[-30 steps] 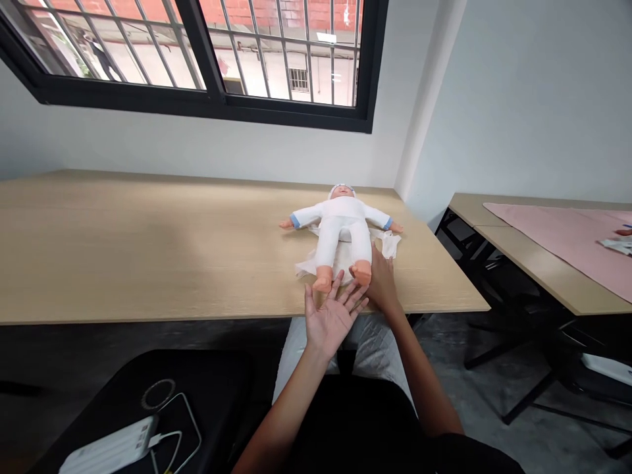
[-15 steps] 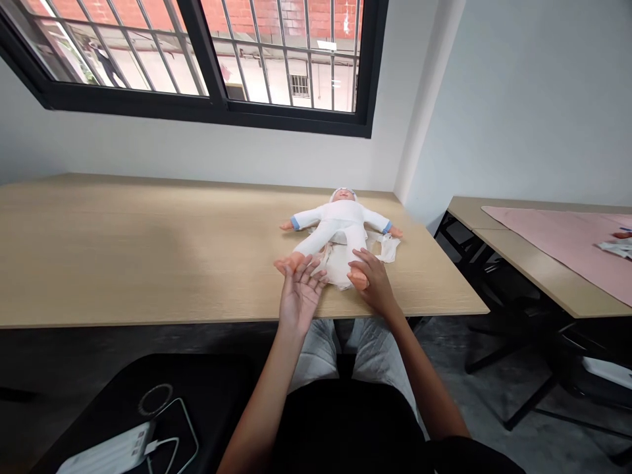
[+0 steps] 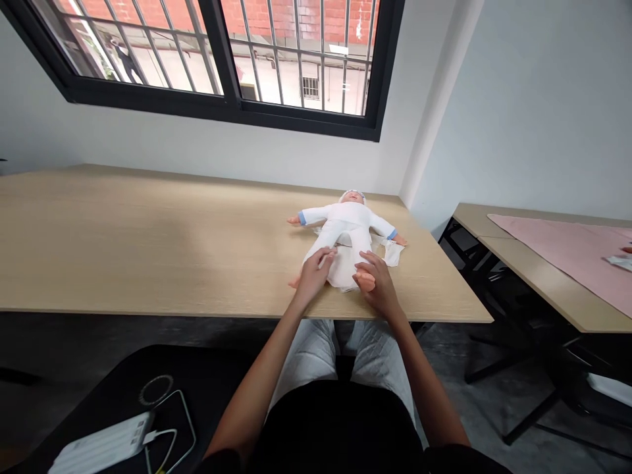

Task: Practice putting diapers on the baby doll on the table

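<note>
A baby doll (image 3: 351, 216) in a white suit with blue cuffs lies on its back on the wooden table (image 3: 148, 250), head toward the wall and arms spread. My left hand (image 3: 313, 275) is closed over the doll's lower leg on the left, and that foot partly shows beside it. With curled fingers, my right hand (image 3: 380, 284) grips the other lower leg, the bare foot showing by the palm. Beneath the doll's legs lies a thin white cloth (image 3: 342, 273), with a loose end (image 3: 394, 253) to the right.
A barred window (image 3: 306, 66) is in the wall behind. To the right stands another table with a pink cloth (image 3: 557, 247). A white power bank (image 3: 103, 442) with a cable rests on a black chair (image 3: 207, 375) at lower left.
My left hand has turned from palm-up by the foot to palm-down, and has closed over the doll's leg. My right hand stays on the other leg. The view has shifted slightly.
</note>
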Motion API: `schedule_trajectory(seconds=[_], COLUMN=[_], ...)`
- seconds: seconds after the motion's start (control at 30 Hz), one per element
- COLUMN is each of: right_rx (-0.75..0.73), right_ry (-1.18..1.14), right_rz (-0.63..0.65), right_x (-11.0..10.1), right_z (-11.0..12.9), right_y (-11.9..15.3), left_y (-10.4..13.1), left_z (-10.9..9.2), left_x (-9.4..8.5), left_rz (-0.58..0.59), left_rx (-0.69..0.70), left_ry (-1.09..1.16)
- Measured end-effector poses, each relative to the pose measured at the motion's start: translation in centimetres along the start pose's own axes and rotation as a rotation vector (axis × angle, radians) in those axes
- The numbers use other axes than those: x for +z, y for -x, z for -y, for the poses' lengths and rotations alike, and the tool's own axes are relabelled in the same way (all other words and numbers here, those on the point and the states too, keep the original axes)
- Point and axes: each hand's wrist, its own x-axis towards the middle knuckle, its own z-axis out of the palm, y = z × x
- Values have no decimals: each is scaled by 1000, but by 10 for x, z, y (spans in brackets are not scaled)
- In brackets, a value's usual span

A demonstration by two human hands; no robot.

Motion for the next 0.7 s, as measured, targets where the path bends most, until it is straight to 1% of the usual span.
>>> schedule_trajectory(seconds=[0.1, 0.17, 0.23, 0.33, 0.4, 0.47, 0.53, 0.7], right_rx=[-9, -13, 10, 75, 66, 31, 17, 22], right_ry=[-22, -68, -125, -161, -152, -137, -123, -91], right_rz=[2, 2, 16, 75, 126, 162, 174, 169], right_x=[-4, -13, -27, -47, -54, -57, -56, -51], right_z=[-7, -17, -29, -48, -55, -59, -58, -53], right_y=[2, 5, 10, 17, 20, 22, 22, 22], left_y=[-9, -11, -10, -10, -13, -16, -19, -23], left_z=[4, 8, 12, 15, 15, 15, 14, 10], left_x=[4, 2, -6, -23, -34, -42, -46, -42], left_rz=[149, 236, 315, 416, 490, 540, 569, 602], left_rx=[54, 58, 33, -61, -120, -143, -135, -63], left_ry=[-49, -39, -46, -84, -128, -172, -213, -493])
